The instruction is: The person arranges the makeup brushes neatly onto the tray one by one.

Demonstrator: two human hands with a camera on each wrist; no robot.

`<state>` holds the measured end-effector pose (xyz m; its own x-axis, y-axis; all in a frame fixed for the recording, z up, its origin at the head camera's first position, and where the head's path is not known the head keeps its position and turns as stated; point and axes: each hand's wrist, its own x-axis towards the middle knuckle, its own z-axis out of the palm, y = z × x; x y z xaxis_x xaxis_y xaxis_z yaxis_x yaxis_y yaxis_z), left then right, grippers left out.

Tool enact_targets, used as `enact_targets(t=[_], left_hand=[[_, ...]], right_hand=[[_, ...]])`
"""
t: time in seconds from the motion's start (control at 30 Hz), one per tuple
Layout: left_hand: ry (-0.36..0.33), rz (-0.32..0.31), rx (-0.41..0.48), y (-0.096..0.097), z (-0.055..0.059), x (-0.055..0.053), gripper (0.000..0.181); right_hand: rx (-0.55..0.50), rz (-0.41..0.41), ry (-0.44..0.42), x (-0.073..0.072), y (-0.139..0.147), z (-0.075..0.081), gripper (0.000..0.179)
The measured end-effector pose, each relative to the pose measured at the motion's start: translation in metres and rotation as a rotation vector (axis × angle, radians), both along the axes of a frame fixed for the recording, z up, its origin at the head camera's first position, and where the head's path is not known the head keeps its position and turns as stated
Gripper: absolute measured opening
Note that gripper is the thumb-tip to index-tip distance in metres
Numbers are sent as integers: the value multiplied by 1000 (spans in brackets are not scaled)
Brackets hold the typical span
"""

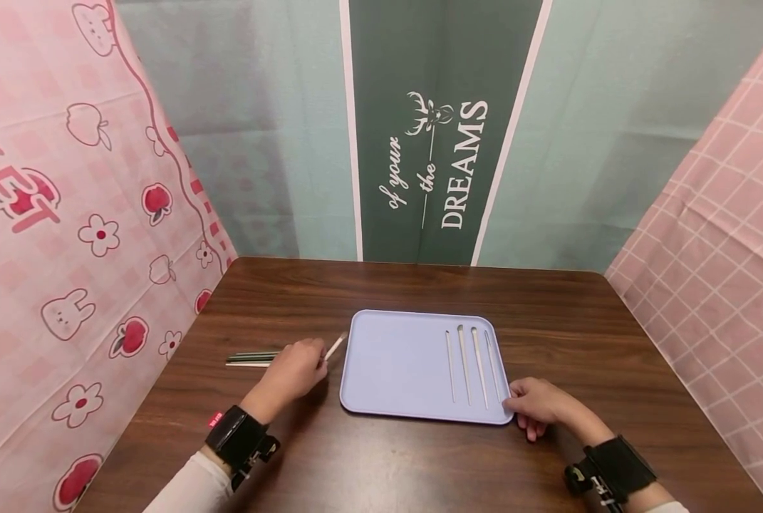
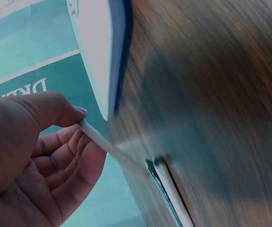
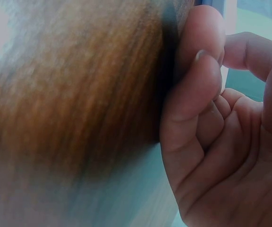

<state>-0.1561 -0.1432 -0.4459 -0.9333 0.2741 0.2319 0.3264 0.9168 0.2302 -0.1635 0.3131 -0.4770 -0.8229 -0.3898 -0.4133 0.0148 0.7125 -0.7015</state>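
Observation:
My left hand [image 1: 298,367] pinches a slim white brush [image 1: 335,347] between thumb and fingers, just left of the tray. In the left wrist view the thin white handle [image 2: 112,149] slants down from the fingertips, blurred at its far end. A lavender tray [image 1: 394,363] lies on the table. Several slender pale brushes [image 1: 479,367] lie side by side along its right part, darker tips toward the back. At the tray's front right corner my right hand [image 1: 535,402] grips the rim, thumb on top; its curled fingers show close up in the right wrist view [image 3: 197,90].
Left of the tray, partly behind the left hand, lies a small bundle of dark green and white sticks [image 1: 249,358]. Everything sits on a dark wood table [image 1: 381,470]. A pink printed cloth [image 1: 99,285] hangs at left, a green one behind, a pink checked one at right.

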Motion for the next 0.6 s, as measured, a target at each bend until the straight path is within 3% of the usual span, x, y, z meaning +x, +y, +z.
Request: enact_targets(t=[0.2,0.6], left_hand=[[2,14,27,11,1,-3,22],[-110,78,89,34,5,-7,25]], right_hand=[[1,-2,4,1,0,1,22],[2,-7,14,1,-2,2,22]])
